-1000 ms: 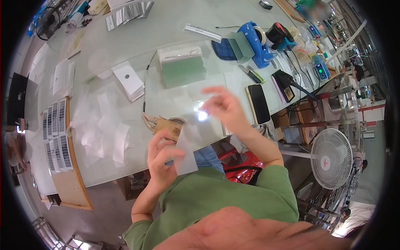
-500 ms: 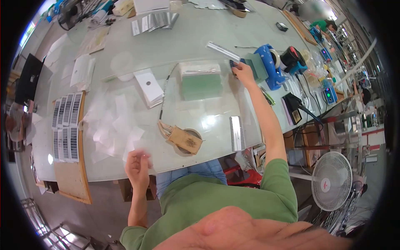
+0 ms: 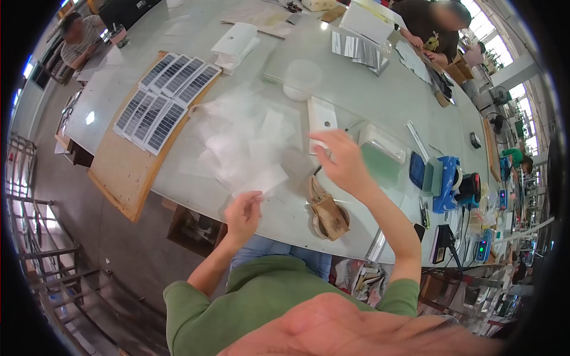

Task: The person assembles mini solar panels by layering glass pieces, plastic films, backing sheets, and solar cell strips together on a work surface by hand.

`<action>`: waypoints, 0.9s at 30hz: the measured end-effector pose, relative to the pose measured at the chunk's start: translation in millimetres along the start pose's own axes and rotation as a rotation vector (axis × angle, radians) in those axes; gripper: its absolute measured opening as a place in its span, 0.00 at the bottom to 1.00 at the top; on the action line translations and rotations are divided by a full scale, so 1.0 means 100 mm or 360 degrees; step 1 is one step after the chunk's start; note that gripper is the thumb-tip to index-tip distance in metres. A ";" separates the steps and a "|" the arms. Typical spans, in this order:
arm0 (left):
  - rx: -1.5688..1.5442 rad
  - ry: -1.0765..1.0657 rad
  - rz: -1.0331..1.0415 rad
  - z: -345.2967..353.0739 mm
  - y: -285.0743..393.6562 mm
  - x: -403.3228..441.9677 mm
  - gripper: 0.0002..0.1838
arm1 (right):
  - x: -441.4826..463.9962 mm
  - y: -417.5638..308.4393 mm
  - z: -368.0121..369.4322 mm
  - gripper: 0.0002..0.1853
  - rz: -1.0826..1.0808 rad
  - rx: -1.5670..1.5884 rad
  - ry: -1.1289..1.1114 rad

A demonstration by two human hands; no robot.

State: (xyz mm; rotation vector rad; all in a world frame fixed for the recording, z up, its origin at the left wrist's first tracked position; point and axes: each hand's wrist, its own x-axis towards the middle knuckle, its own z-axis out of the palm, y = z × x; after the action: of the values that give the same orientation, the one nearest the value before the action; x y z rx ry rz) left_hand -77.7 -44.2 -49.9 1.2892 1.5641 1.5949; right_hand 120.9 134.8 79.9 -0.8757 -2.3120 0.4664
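Ahead of the green shirt (image 3: 261,291), the left hand (image 3: 242,215) sits low, near its front, fingers curled toward the thumb; whether they grip is unclear. The left forearm (image 3: 214,264) slants forward and inward from the shirt's left sleeve. The right hand (image 3: 343,163) reaches farther from the shirt, fingers loosely bent and parted, pointing leftward, its forearm (image 3: 389,222) angling inward from the right sleeve.

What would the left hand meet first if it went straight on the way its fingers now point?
Most likely the loose white sheet at the near edge of the pile of thin sheets, just ahead of the left hand; whether they already touch is unclear here.
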 end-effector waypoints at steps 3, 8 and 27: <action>0.0086 -0.0001 0.0167 -0.02 -0.03 -0.02 0.08 | 0.64 0.20 0.89 0.22 -0.0035 -0.0026 -0.0171; 0.0190 -0.0067 0.0197 -0.03 0.05 0.03 0.08 | 1.56 0.50 1.84 0.38 0.0547 -0.0502 -0.0341; 0.0246 -0.0123 0.0388 -0.04 0.02 0.03 0.07 | 1.48 0.97 1.99 0.17 -0.0612 -0.1655 0.0130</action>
State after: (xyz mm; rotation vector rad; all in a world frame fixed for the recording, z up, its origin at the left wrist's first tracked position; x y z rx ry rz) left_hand -81.3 -43.7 -46.6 1.6597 1.5562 1.5696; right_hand -51.0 285.5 -56.2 -0.7992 -2.5040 -1.0000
